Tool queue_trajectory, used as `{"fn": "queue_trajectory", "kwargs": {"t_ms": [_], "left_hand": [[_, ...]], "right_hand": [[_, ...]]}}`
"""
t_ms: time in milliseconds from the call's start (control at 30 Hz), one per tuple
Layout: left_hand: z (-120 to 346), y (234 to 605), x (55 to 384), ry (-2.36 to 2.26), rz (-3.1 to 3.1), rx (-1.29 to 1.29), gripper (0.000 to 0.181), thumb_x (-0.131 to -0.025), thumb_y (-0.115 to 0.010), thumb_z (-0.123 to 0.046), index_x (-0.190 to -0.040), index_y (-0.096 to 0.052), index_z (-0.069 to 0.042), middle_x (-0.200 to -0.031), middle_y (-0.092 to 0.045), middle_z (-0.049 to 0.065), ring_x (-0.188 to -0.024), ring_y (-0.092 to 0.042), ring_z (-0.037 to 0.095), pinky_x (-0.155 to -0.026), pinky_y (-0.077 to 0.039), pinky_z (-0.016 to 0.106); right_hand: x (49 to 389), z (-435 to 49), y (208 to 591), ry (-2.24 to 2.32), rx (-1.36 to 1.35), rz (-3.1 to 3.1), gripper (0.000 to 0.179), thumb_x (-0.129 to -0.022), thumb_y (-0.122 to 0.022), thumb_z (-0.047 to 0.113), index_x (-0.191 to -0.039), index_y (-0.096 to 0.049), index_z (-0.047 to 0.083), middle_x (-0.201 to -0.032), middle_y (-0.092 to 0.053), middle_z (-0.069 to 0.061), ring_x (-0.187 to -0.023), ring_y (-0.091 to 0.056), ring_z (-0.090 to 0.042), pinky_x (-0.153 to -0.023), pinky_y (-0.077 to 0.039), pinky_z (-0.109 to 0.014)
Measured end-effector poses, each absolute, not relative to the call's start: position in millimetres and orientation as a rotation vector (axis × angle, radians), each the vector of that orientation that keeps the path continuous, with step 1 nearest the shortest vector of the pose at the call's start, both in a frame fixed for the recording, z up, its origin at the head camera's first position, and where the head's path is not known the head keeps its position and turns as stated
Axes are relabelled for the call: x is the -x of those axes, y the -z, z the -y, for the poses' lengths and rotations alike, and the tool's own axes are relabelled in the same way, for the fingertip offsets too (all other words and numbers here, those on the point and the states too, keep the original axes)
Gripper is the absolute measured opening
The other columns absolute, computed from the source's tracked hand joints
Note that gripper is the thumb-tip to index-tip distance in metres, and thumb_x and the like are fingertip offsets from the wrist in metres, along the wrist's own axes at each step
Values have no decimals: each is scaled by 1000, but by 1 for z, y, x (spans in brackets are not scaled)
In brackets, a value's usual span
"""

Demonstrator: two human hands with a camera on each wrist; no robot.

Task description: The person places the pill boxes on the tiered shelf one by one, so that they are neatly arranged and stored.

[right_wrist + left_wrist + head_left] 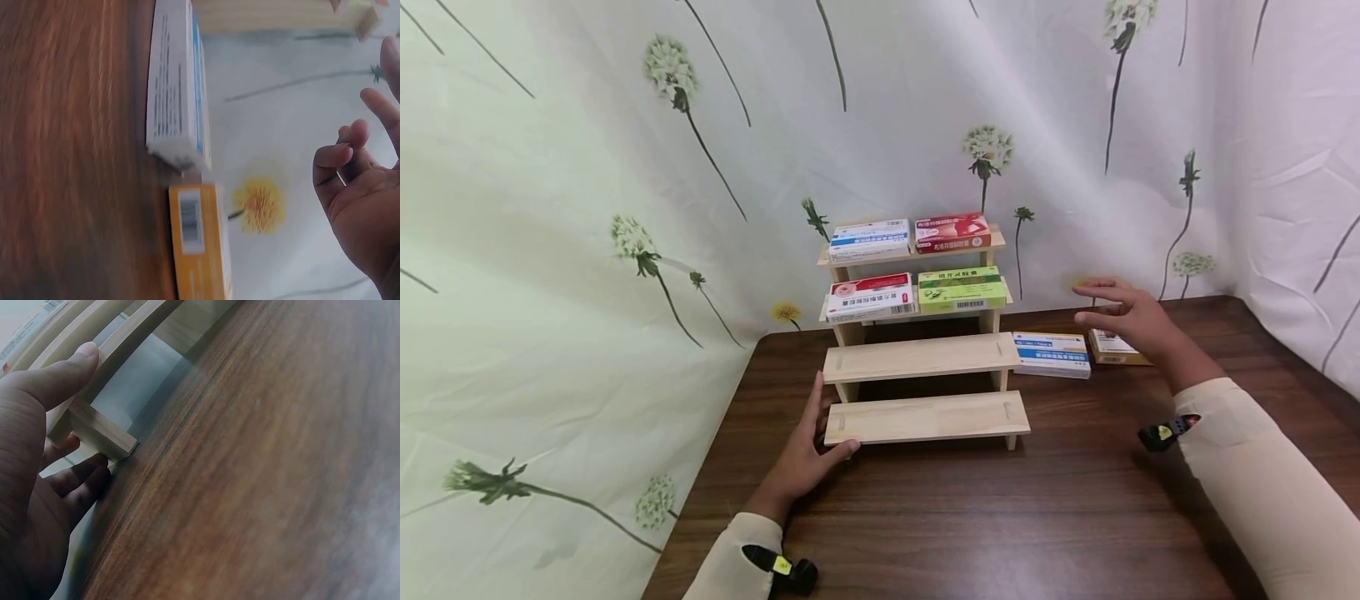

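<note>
A stepped wooden rack (925, 421) stands on the table. My left hand (805, 454) holds its lower left corner, the thumb (78, 365) on the front edge of the lowest step and the other fingers round the side. My right hand (1131, 317) is raised, holding nothing, fingers spread and partly bent. Beneath and left of it lies a white-and-blue medicine box (1051, 356) beside the rack. A medicine box with a yellow-orange side (197, 244) lies next to that one, partly hidden behind my right hand and forearm in the head view.
On the top step are a white-and-blue box (870, 242) and a red box (953, 233). One step lower sit a red-and-white box (871, 298) and a green box (962, 290). A flower-print curtain (895, 125) hangs behind the dark wooden table (940, 525).
</note>
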State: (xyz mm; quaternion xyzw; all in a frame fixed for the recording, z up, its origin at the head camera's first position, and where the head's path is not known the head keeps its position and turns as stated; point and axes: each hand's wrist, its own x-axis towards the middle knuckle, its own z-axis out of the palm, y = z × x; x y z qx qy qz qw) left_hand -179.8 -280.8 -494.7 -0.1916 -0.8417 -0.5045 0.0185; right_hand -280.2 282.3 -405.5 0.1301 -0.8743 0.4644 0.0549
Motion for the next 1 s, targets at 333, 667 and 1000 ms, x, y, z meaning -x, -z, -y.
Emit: {"fn": "queue_trajectory", "kwargs": {"t_ms": [333,667,1000], "left_hand": [[281,497,179,1547,2621,580,121,-99,-84,-24,-175,9,-44,-172,-42,21,-147,-58,42,-114,-51,35],[280,497,181,1562,2629,561,123,-98,-85,-26,-175,10,-43,-171,-44,19,-146,-59,39,-115,-51,43],[281,497,182,1570,2614,579,122,-98,-85,-24,-175,9,-44,-170,-44,19,-145,-60,39,-112,-52,31]], "right_hand": [[267,-313,411,-1420,-192,2646,65,-108,-72,36,-165,-51,12,-162,-46,-12,-98,-59,12,-79,-54,-25],[260,-334,423,-1319,-125,2725,71,-108,-71,44,-164,-50,6,-149,-59,-9,-120,-57,-8,-90,-47,-26],[255,-360,432,-1401,20,2763,89,-106,-70,47,-173,-29,5,-181,-9,-31,-165,-7,-60,-120,-19,-85]]}}
